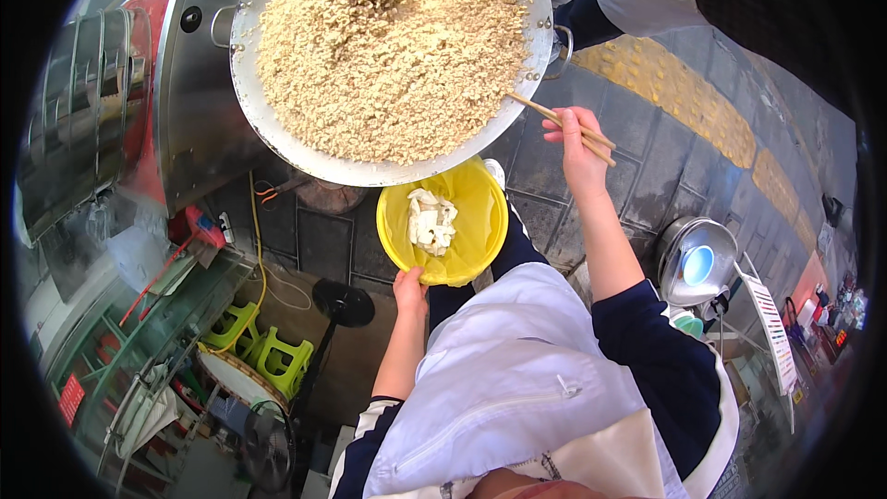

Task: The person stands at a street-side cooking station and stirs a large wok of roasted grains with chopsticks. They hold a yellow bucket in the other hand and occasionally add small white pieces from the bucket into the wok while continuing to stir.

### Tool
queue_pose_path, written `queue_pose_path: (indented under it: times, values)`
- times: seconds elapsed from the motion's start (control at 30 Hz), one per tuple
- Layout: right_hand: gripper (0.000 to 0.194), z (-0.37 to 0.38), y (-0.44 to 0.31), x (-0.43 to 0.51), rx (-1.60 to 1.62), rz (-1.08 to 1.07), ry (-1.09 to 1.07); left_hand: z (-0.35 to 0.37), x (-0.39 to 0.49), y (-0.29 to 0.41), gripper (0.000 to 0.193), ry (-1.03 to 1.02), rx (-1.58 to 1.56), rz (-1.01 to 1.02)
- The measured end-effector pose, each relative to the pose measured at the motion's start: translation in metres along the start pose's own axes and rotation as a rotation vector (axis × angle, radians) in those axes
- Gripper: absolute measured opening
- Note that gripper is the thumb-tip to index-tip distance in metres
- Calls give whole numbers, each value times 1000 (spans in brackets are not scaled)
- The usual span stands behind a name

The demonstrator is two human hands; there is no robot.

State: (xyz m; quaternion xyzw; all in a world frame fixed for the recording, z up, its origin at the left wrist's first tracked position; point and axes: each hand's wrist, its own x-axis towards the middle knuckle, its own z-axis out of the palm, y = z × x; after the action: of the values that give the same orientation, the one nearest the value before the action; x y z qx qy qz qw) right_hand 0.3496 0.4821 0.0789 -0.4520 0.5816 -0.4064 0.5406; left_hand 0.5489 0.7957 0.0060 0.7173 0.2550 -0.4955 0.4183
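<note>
A very wide metal pan (312,170) with riveted loop handles fills the top middle, heaped with pale, crumbly, grain-like food (388,69). My right hand (578,142) holds a pair of wooden chopsticks (554,116) at the pan's right side, their tips over its lower right rim at the food's edge. My left hand (411,289) grips the near rim of a yellow bucket (383,222) with a yellow plastic liner, just below the pan. Crumpled white paper or tissue (431,222) lies inside the bucket.
A steel machine (201,83) stands left of the pan. Green plastic stools (284,360), a black fan (269,443) and a yellow hose (258,235) are lower left. Another person's legs (585,14) are beyond the pan at right. Metal basins (721,242) with a blue bowl (698,265) sit at right.
</note>
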Motion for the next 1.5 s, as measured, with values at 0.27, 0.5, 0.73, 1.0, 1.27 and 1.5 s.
queue_pose_path:
  times: [0.27,0.5,0.73,1.0,1.27,1.5]
  values:
    - [25,-3,-7,-2,-162,23,-55,-1,-3,-1,22,7,0,14]
    - [21,5,-8,1,130,188,-142,1,-1,-3,23,-8,0,15]
    - [18,21,8,1,202,164,-108,3,-3,-3,23,0,-10,9]
    - [18,29,23,5,126,92,-57,5,-2,-5,23,6,-19,15]
    - [20,11,9,-3,350,170,4,2,-3,-7,23,-3,-8,20]
    - [22,9,-8,-27,282,252,-190,2,-2,-9,25,-20,-21,13]
